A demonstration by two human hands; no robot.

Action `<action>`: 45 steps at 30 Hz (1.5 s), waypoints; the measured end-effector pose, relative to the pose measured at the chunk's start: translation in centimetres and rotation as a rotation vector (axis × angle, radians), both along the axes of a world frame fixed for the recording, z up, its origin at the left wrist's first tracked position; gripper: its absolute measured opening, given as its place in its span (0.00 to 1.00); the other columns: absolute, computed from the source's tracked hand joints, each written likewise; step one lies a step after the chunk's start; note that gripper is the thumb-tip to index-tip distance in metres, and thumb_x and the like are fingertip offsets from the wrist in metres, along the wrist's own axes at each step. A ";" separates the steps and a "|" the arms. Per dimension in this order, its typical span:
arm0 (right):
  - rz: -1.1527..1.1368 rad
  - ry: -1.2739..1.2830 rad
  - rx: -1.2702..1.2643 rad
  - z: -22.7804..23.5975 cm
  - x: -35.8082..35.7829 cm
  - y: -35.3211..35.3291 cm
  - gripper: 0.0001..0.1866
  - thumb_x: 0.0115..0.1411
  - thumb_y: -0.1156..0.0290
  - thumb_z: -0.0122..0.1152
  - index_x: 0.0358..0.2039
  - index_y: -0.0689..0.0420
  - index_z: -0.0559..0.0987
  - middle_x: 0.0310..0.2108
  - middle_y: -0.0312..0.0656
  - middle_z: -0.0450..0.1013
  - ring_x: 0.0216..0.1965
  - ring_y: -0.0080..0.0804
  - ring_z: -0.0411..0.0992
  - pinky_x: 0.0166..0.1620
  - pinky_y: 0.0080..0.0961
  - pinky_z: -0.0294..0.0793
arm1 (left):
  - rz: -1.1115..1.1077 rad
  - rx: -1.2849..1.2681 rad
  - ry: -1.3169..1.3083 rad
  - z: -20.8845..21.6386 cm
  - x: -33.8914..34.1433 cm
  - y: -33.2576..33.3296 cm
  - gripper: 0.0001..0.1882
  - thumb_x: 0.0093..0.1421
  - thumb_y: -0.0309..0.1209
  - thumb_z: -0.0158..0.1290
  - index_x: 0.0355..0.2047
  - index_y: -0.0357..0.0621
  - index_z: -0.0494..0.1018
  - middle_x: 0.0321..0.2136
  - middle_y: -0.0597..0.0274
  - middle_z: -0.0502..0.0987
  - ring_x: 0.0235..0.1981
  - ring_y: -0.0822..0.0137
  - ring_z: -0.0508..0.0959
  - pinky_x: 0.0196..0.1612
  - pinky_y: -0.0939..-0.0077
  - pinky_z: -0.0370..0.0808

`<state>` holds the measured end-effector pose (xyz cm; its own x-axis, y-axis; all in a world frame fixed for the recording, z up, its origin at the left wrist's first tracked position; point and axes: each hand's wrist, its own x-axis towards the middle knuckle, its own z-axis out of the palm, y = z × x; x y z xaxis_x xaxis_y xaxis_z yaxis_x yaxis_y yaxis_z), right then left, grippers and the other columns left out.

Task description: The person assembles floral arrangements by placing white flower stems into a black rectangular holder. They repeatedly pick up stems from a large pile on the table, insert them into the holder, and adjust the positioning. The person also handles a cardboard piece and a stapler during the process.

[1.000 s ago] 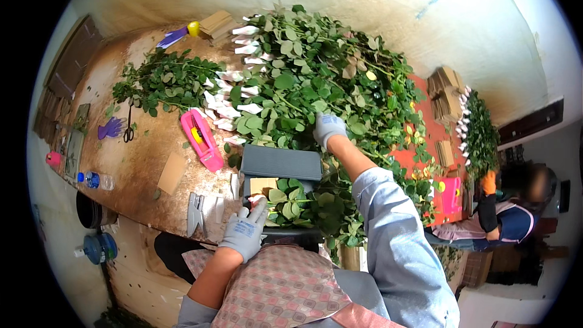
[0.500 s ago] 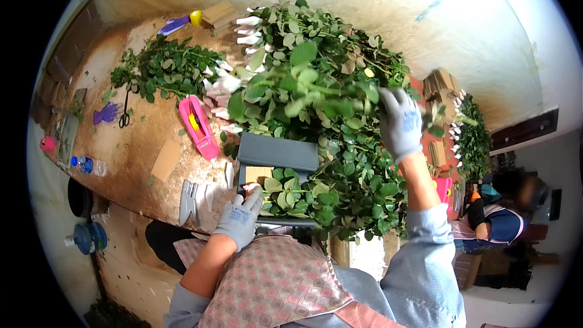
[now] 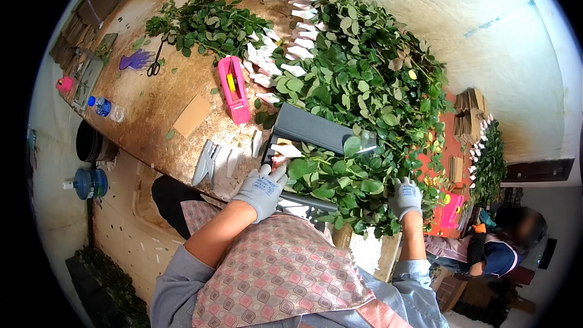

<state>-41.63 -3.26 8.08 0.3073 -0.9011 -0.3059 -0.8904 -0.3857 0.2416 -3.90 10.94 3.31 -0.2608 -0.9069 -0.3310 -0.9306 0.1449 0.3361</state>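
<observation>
A dark grey box-like tray (image 3: 313, 126) in front of me holds leafy rose stems (image 3: 331, 176). Their heads lie at the tray's left end, one of them in a white sleeve (image 3: 286, 150). My left hand (image 3: 261, 193), in a grey glove, is by these heads, fingers stretched out and tips touching them. At the stems' right end, my gloved right hand (image 3: 407, 199) has its fingers closed on rose stems, partly hidden by leaves. A big pile of sleeved roses (image 3: 370, 79) lies just behind the tray.
Left of the tray are a pink tape dispenser (image 3: 234, 91), a grey stapler (image 3: 206, 163) and a cardboard piece (image 3: 191, 115). Farther left are black scissors (image 3: 155, 61), a purple glove (image 3: 136, 59) and a bottle (image 3: 100, 106). Another person (image 3: 495, 252) works at the right.
My right hand has come down and nearer, bringing the rose stem it held aloft onto the stems in the tray. My left hand stays by the heads. The view has shifted.
</observation>
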 end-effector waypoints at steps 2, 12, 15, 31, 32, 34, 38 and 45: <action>0.021 0.090 -0.042 2.5 3.6 0.5 0.22 0.54 0.69 0.66 0.51 0.57 0.77 0.47 0.49 0.75 0.50 0.50 0.74 0.51 0.41 0.76 | -0.001 0.020 -0.012 0.0 0.0 -0.1 0.32 0.55 0.33 0.58 0.61 0.42 0.69 0.65 0.56 0.64 0.57 0.52 0.68 0.55 0.54 0.70; 0.622 -0.163 0.001 -6.6 22.5 0.6 0.23 0.66 0.66 0.48 0.59 0.63 0.71 0.39 0.49 0.79 0.34 0.42 0.82 0.34 0.40 0.81 | -0.001 0.024 -0.013 0.6 -0.2 -0.8 0.35 0.56 0.41 0.61 0.63 0.42 0.68 0.67 0.56 0.63 0.58 0.52 0.67 0.57 0.53 0.69; 0.653 -0.220 0.047 -8.4 22.5 -0.2 0.20 0.66 0.67 0.49 0.55 0.63 0.72 0.37 0.50 0.79 0.32 0.44 0.82 0.33 0.41 0.80 | 0.004 0.036 0.027 1.5 -0.1 -0.6 0.39 0.56 0.47 0.62 0.64 0.42 0.67 0.68 0.55 0.62 0.60 0.49 0.67 0.58 0.51 0.69; 0.522 -0.329 0.274 -7.4 22.8 -1.4 0.14 0.64 0.70 0.55 0.49 0.60 0.72 0.39 0.50 0.79 0.38 0.49 0.81 0.36 0.43 0.80 | 0.127 -0.247 0.018 -5.1 5.1 -7.2 0.16 0.57 0.29 0.56 0.47 0.49 0.77 0.39 0.51 0.81 0.42 0.48 0.80 0.46 0.54 0.77; 0.516 -0.328 0.274 -7.3 22.9 -1.5 0.14 0.63 0.71 0.56 0.48 0.61 0.73 0.40 0.51 0.79 0.39 0.49 0.81 0.36 0.44 0.81 | 0.091 -0.316 -0.014 -4.9 4.9 -7.3 0.15 0.56 0.29 0.56 0.45 0.49 0.78 0.38 0.52 0.80 0.41 0.49 0.80 0.45 0.55 0.77; 0.510 -0.323 0.274 -7.2 23.0 -1.6 0.14 0.61 0.73 0.58 0.47 0.62 0.74 0.42 0.52 0.80 0.40 0.49 0.82 0.37 0.45 0.81 | 0.057 -0.360 -0.077 -4.6 5.1 -7.3 0.13 0.55 0.29 0.56 0.42 0.49 0.79 0.38 0.53 0.80 0.40 0.51 0.81 0.44 0.57 0.77; 0.468 -0.347 0.320 -7.5 23.3 -1.6 0.13 0.63 0.71 0.56 0.47 0.60 0.75 0.39 0.49 0.81 0.41 0.48 0.82 0.37 0.44 0.81 | 0.210 -0.320 -0.244 -5.8 8.8 -6.4 0.10 0.55 0.30 0.57 0.39 0.48 0.78 0.37 0.59 0.80 0.41 0.56 0.80 0.44 0.58 0.75; 0.517 -0.292 0.344 -6.6 23.3 -1.6 0.14 0.68 0.70 0.49 0.51 0.59 0.73 0.43 0.50 0.79 0.43 0.50 0.80 0.39 0.45 0.80 | 0.136 -0.130 -0.166 1.9 6.9 -4.9 0.17 0.61 0.36 0.57 0.49 0.44 0.76 0.43 0.52 0.78 0.46 0.50 0.76 0.49 0.53 0.73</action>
<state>-18.33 -4.82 1.52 0.7850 -0.4830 -0.3879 -0.5814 -0.7906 -0.1923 2.99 6.04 5.22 -0.0854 -0.9675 -0.2379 -0.9854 0.0468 0.1637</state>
